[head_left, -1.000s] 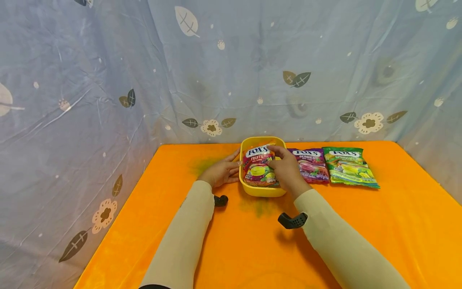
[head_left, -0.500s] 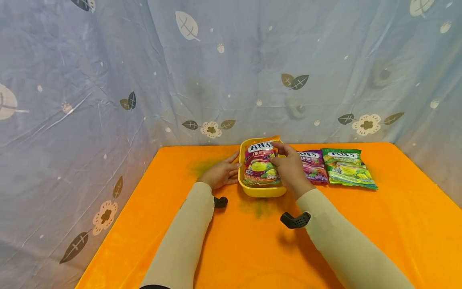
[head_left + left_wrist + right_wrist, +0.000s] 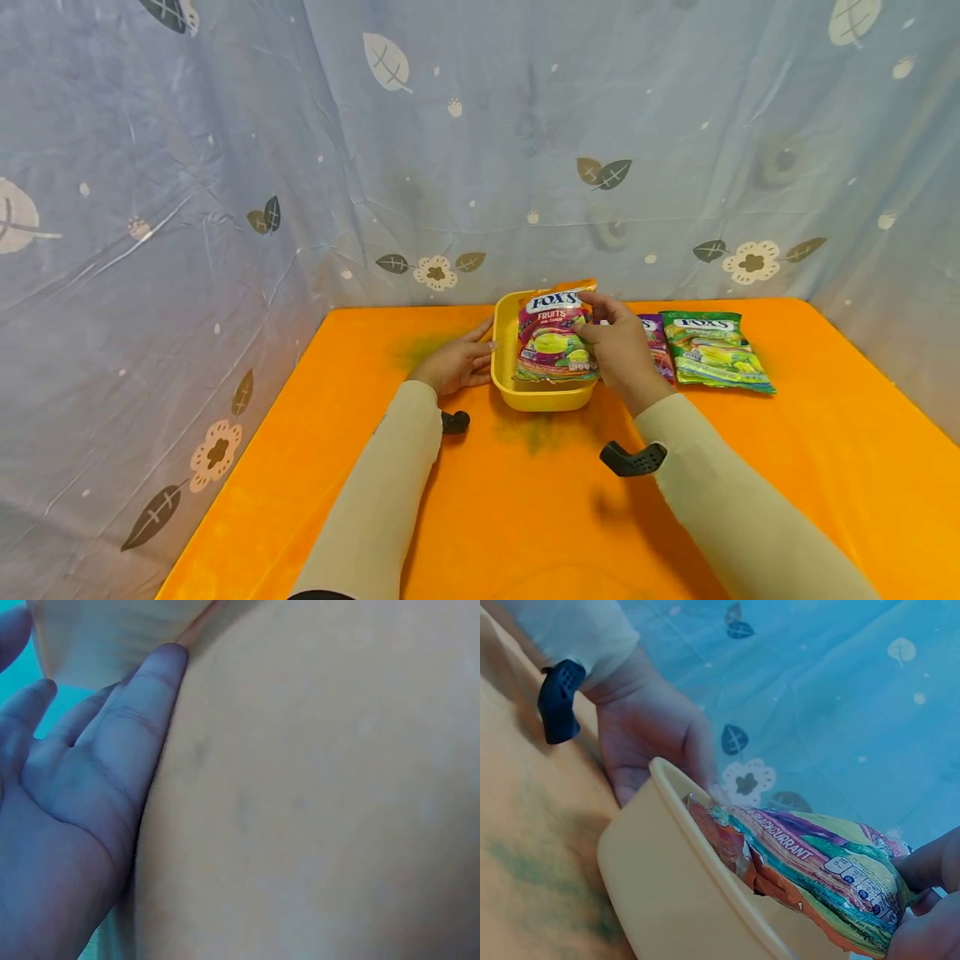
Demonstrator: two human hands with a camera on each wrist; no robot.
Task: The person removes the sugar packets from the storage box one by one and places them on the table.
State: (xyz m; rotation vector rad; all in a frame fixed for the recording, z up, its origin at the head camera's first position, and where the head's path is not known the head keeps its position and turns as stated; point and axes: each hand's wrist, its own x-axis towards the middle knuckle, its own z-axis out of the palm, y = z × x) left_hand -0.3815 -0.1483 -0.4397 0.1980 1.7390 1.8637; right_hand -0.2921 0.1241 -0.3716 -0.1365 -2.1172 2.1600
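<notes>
A Fox's Fruits candy bag [image 3: 553,343] is pinched at its right edge by my right hand [image 3: 624,350]. The bag is raised and tilted over the yellow plastic container [image 3: 546,402], covering much of its opening. In the right wrist view, the bag's lower end [image 3: 795,851] hangs over the container's rim [image 3: 697,825]. My left hand [image 3: 453,365] rests against the container's left wall, thumb near the rim. Seen from the left wrist, the fingers of the left hand [image 3: 82,795] are extended beside the container wall [image 3: 112,637].
Right of the container lie a purple Berries candy bag [image 3: 657,343], partly hidden by the right hand, and a green Fox's candy bag [image 3: 716,352]. An orange cloth [image 3: 525,517] covers the table. A patterned curtain [image 3: 465,150] stands close behind and at the sides.
My right hand has lifted the Fruits candy bag up from inside the container and moved it right, baring the container's left interior. The left hand stays at the container's side.
</notes>
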